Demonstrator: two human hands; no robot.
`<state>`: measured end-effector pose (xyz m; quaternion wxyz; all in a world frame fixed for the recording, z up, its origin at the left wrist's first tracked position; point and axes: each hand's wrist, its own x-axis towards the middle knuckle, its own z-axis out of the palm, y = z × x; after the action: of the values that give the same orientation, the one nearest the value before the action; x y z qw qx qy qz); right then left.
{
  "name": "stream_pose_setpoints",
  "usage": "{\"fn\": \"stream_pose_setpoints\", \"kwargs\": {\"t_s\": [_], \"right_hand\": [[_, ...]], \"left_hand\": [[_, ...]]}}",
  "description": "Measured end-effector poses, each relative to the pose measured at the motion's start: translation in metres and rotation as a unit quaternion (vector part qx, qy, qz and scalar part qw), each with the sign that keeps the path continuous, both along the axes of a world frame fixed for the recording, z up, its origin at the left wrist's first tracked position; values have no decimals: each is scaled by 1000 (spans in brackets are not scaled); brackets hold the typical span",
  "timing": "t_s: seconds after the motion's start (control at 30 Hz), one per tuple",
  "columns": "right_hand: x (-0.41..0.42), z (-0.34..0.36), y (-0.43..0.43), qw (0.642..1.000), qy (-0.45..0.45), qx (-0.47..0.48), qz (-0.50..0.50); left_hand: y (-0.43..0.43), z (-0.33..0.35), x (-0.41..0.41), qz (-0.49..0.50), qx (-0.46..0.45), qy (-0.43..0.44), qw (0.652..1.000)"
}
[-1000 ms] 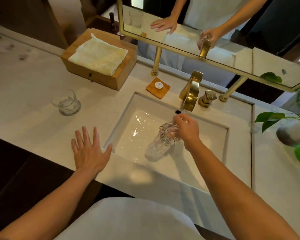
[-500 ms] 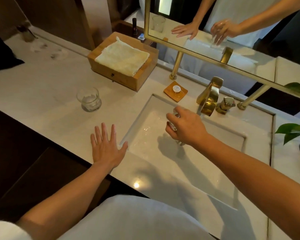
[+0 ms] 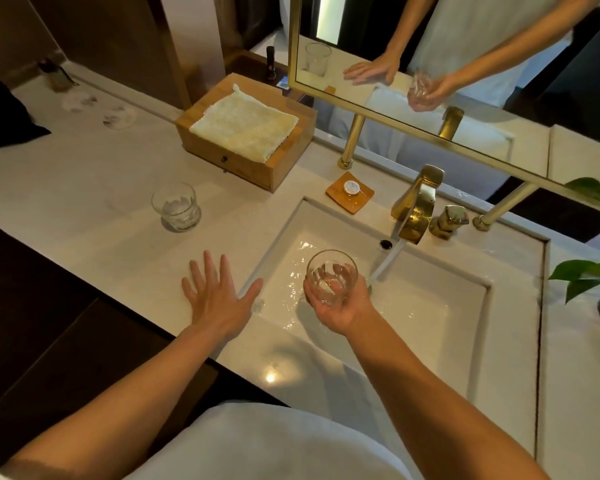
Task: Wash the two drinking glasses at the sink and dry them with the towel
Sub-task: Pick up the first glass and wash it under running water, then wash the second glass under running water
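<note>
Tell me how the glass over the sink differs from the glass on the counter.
The glass over the sink is cradled in the right hand above the basin, beside the running stream; the glass on the counter stands free, untouched. The held one tilts its mouth toward the camera; the counter one stands upright. Both are short, clear tumblers. The left hand lies flat on the countertop.

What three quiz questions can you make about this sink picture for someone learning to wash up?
1. True or false: the left hand is holding a glass.
2. Where does the towel lie? A) in the sink B) on the wooden box C) on the floor
3. Fill in: water runs from the gold ____ into the sink.

Key:
1. False. It lies flat on the counter; the right hand holds one glass, and the other glass stands on the counter.
2. B, on the wooden box.
3. Tap.
</note>
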<state>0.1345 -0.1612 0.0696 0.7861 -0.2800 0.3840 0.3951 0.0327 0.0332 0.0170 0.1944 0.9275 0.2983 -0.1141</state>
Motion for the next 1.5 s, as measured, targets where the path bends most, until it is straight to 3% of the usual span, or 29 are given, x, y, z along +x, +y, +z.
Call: {"fn": "stream_pose_setpoints", "kwargs": {"t_s": [0.1,0.2,0.3,0.43,0.5,0.53,0.57,0.63,0.67,0.7,0.77,0.8,0.97,1.27,1.33,1.43,1.5], "right_hand": [[-2,-6,2,1000,-9,20,-8],[-2,-3,7,996,-64,50,46],[-4,1,9,993,-70,58,73],[-10,-13,12,991,-66,-11,119],[-18,-18,15,971,-122,-100,180],[-25,-19,15,936,-188,-175,239],[-34,-20,14,876,-279,-243,311],[-51,-35,10,687,-456,-333,457],[-58,-45,7,602,-500,-340,521],[-64,-56,5,543,-521,-336,566],[-70,-68,2,463,-551,-347,602],[-70,-69,3,447,-560,-355,601],[-68,-68,5,416,-579,-370,596],[-66,-73,1,434,-576,-368,587],[-66,-72,1,435,-579,-368,584],[-67,-71,1,433,-584,-368,580],[-67,-71,0,434,-583,-371,578]], "left_hand": [[-28,46,20,-157,-110,-121,974],[-55,81,38,-295,-111,-148,937],[-61,89,49,-306,-143,-125,933],[-47,100,63,-296,-154,-83,939],[-33,106,71,-278,-113,-90,950],[-25,108,75,-261,-86,-95,957],[-15,109,79,-240,-60,-96,964],[4,106,89,-191,-16,-90,977],[13,104,94,-163,0,-84,983],[21,100,99,-133,14,-76,988],[33,95,108,-74,30,-58,995],[39,94,113,-54,37,-48,997],[51,95,128,-17,52,-1,998],[56,92,136,-17,46,19,999],[64,99,139,-28,46,-4,999],[91,120,137,-6,70,-112,991],[116,126,130,14,88,-105,991]]}}
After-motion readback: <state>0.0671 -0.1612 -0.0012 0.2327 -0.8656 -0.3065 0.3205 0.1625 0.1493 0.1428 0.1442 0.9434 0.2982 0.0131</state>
